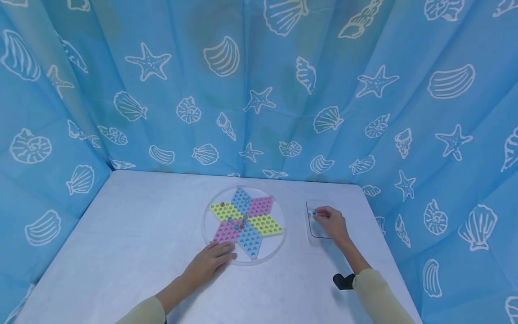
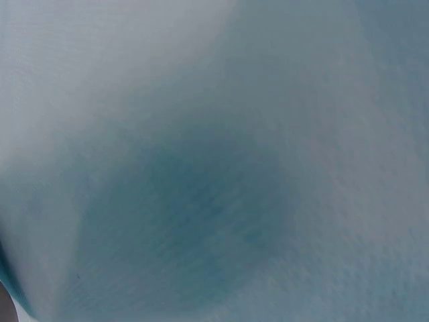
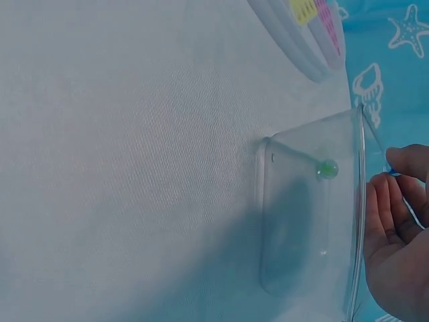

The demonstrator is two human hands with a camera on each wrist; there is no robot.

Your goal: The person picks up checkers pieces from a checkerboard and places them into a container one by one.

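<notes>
A round Chinese checkers board [image 1: 261,206] with a pink, yellow and blue star lies on the table, several marbles [image 1: 229,219] scattered on it. At its near left rim rests my left hand [image 1: 208,265], fingers relaxed. My right hand [image 1: 332,222] pinches a blue marble [image 1: 314,213] between thumb and fingertips above the clear plastic box [image 1: 310,236]. In the right wrist view, this marble [image 3: 393,172] is mostly hidden by the fingers, just past the box's rim. A green and clear marble [image 3: 327,168] sits inside the box. The left wrist view is a blue-grey blur.
The white table [image 1: 121,234] runs up to a blue curtain [image 1: 259,126] with white seashells at the back and sides. The box stands right of the board, near the table's right edge. A black piece [image 1: 344,281] juts from the right wrist.
</notes>
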